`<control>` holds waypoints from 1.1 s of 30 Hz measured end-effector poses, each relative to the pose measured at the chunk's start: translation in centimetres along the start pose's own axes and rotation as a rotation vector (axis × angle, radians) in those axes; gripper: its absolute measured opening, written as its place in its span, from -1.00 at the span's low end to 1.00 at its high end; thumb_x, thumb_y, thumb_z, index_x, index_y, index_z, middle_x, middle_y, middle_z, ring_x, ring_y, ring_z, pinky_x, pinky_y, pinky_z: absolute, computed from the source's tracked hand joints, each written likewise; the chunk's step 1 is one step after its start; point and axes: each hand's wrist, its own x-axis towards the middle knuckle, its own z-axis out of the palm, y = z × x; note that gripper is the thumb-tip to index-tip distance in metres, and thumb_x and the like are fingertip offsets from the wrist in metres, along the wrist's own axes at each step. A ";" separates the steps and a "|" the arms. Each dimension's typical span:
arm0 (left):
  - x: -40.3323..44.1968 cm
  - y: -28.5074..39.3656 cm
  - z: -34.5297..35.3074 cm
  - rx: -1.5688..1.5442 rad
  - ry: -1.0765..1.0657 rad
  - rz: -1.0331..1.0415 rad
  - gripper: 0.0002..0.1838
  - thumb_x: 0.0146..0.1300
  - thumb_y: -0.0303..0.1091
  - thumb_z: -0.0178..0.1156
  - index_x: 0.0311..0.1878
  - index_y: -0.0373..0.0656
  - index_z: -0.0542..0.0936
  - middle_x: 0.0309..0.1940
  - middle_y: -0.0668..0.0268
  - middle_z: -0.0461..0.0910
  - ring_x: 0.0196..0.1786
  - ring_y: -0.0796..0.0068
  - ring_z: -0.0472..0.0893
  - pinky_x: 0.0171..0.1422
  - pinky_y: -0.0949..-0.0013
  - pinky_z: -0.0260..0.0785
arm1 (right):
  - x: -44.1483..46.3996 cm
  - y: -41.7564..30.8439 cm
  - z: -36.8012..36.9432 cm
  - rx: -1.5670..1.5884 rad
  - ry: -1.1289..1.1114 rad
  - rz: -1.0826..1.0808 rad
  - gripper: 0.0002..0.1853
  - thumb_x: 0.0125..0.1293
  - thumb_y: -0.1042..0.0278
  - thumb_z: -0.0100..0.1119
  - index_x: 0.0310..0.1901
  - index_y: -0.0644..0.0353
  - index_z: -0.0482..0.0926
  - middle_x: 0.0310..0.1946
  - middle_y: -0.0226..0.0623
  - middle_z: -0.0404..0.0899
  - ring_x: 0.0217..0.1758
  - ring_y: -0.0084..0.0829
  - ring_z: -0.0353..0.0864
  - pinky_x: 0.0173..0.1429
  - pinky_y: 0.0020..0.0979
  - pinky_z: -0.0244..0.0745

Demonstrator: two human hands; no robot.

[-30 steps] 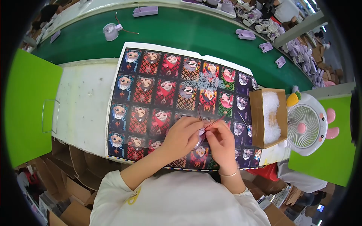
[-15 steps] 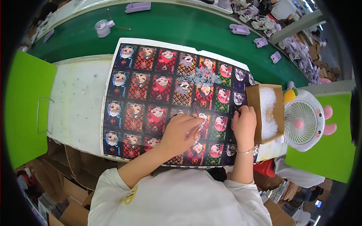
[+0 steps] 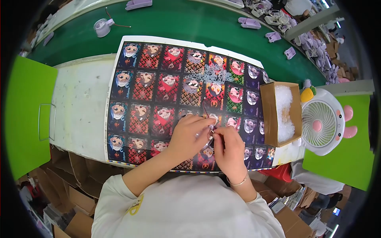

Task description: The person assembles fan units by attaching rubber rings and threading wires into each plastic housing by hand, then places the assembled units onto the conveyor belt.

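Over the lower middle of a printed card sheet point(image 3: 151, 109), my left hand point(image 3: 189, 135) is closed on a small lilac part point(image 3: 210, 135), mostly hidden by the fingers. A thin dark red wire point(image 3: 204, 106) sticks up from it. My right hand point(image 3: 232, 148) meets the left at the part, its thumb and forefinger pinched together; what they grip is too small to make out. Beyond the hands lies a cluster of small clear rings point(image 3: 212, 76) on the sheet.
An open cardboard box point(image 3: 271, 115) with white filling stands right of the sheet, beside a white fan point(image 3: 323, 122) with pink ears. Behind runs a green conveyor point(image 3: 174, 23) carrying a round lilac part point(image 3: 102, 28) with wires and several lilac pieces point(image 3: 249, 23).
My right hand left the part, reached right to the sheet near the box, and is now back against my left hand. The thin tool seen earlier on the sheet is no longer lying there.
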 end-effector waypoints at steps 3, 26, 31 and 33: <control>0.0 0.3 0.1 0.010 0.016 -0.034 -0.71 0.13 -0.50 0.24 -0.05 -0.25 0.67 -0.26 0.15 0.67 -0.21 0.09 0.60 -0.06 0.10 0.41 | -0.3 -0.6 1.0 -0.073 0.073 0.034 -0.82 0.23 0.67 0.20 -0.14 0.30 0.52 -0.32 -0.05 0.49 -0.34 -0.02 0.57 -0.28 -0.17 0.50; 0.2 0.4 0.9 0.096 0.060 -0.090 -0.76 0.21 -0.51 0.18 -0.07 -0.27 0.69 -0.26 0.10 0.69 -0.18 0.08 0.63 -0.04 0.12 0.44 | 4.2 1.6 -2.6 -0.116 -0.277 -0.161 -0.84 0.09 0.61 0.16 -0.24 0.32 0.57 -0.37 -0.08 0.46 -0.36 0.01 0.55 -0.28 -0.11 0.51; 0.4 0.8 0.7 0.127 0.051 -0.100 -0.78 0.28 -0.52 0.15 -0.07 -0.28 0.70 -0.27 0.09 0.68 -0.21 0.11 0.65 -0.13 0.18 0.47 | 9.0 3.4 -4.3 -0.023 -0.595 -0.307 -0.93 0.12 0.55 0.16 -0.35 0.31 0.60 -0.39 -0.05 0.55 -0.28 0.06 0.57 -0.20 -0.08 0.49; 0.3 0.9 0.7 0.093 0.063 -0.108 -0.79 0.25 -0.52 0.16 -0.09 -0.26 0.69 -0.30 0.11 0.66 -0.21 0.08 0.61 -0.08 0.12 0.42 | 9.3 4.7 -5.5 -0.161 -0.636 -0.120 -0.93 0.15 0.50 0.19 -0.37 0.31 0.60 -0.35 -0.02 0.62 -0.22 0.05 0.59 -0.13 -0.06 0.48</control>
